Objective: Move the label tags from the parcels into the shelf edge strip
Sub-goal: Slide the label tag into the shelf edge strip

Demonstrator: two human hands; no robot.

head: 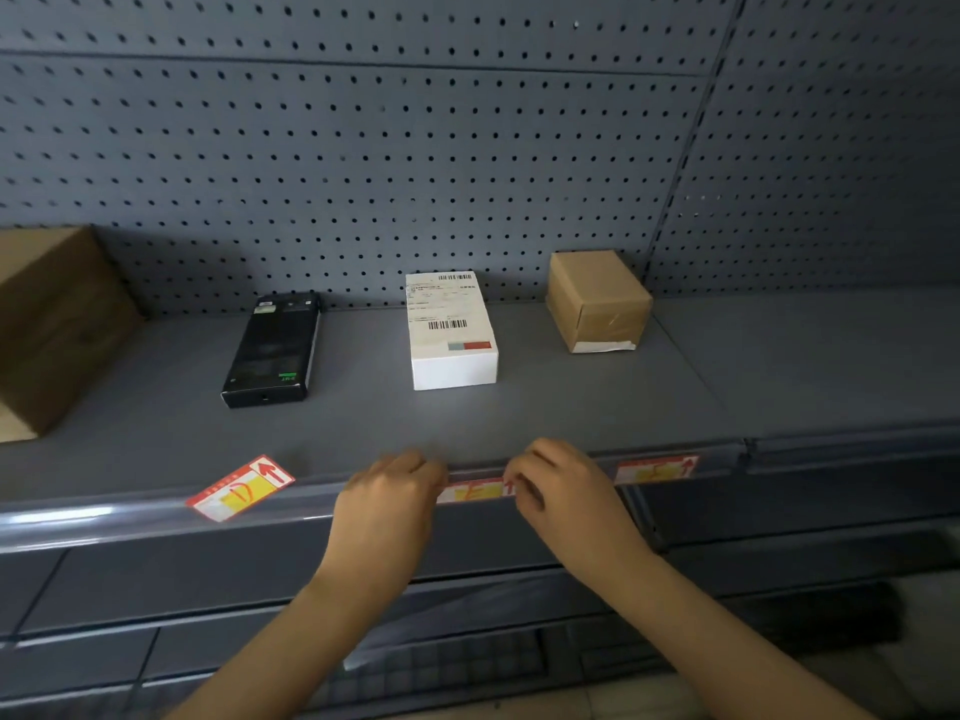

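A red, white and yellow label tag [475,491] lies in the shelf edge strip [156,511] at the middle. My left hand [389,506] pinches its left end and my right hand [561,491] pinches its right end. Another tag [655,469] sits inside the strip to the right. A third tag [241,488] lies loose and askew on the shelf's front edge at the left. Three parcels stand on the shelf: a black box [272,350], a white box [451,330] with a shipping label, and a small brown carton [597,301].
A large brown carton [52,324] fills the shelf's far left. A grey pegboard wall [363,148] backs the shelf. Lower shelves [208,615] show beneath my arms. A neighbouring shelf section [831,356] continues to the right.
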